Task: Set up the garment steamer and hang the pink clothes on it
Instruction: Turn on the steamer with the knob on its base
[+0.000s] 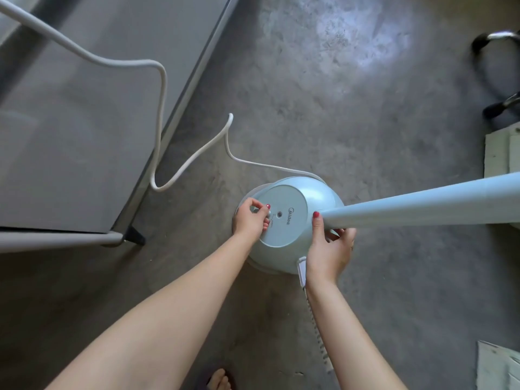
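Observation:
The pale blue garment steamer base (pixel 295 220) stands on the concrete floor below me. Its pole (pixel 422 205) rises from the base toward the camera and off to the right. My left hand (pixel 251 219) pinches a small knob on the base's flat top panel, left of a round button. My right hand (pixel 329 249) grips the foot of the pole where it meets the base. A white power cord (pixel 160 130) runs from the back of the base across the floor and up to the left. No pink clothes are in view.
A grey table (pixel 70 130) with a metal frame and a black foot fills the left. A ribbed hose (pixel 318 333) runs down beside my right forearm. Black handles and white boxes sit at the right edge. My foot shows at the bottom.

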